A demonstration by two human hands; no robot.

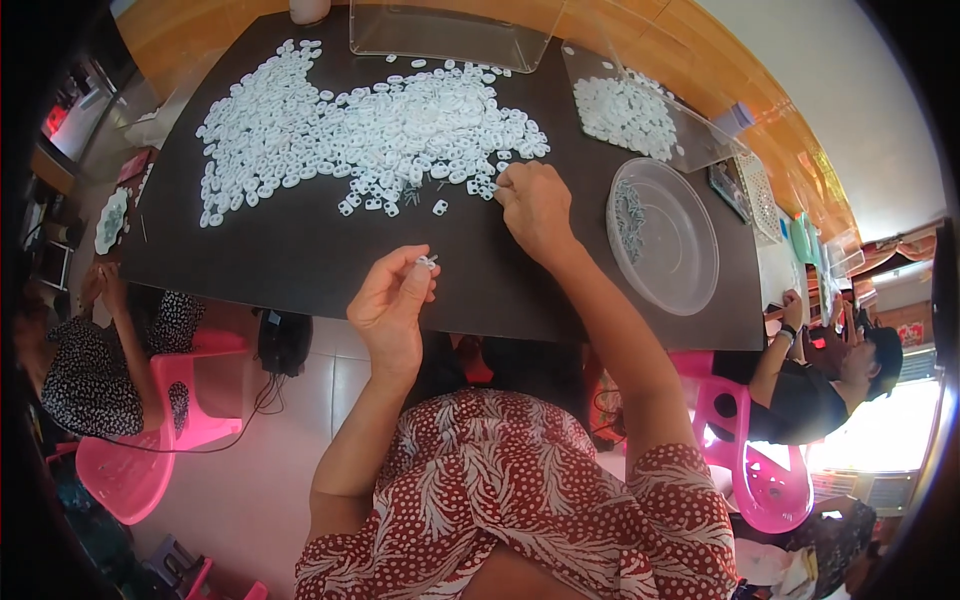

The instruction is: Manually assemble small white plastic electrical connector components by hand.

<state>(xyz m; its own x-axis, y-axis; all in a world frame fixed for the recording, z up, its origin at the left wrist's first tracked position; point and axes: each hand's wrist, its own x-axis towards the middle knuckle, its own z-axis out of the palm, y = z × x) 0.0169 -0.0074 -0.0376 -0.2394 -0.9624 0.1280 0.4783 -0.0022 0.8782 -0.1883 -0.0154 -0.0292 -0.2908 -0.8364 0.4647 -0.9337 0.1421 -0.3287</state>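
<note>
My left hand (388,305) is raised over the near edge of the dark table, thumb and fingers pinching a small white plastic piece (427,262) with what looks like a screw sticking out of it. At the right front of a wide heap of small white oval pieces (410,125), my right hand (537,208) reaches down with its fingers closed together. White pieces lie right beside its fingertips; whatever is between them is hidden. A little cluster of grey screws (411,195) lies at the heap's front, near a few loose white pieces (440,208).
Right of my right arm stands a round clear plastic tub (690,245) with grey screws along its left side. Behind it a clear tray (700,150) holds more white pieces. A clear box (450,40) stands at the back. People sit on pink chairs at left and right.
</note>
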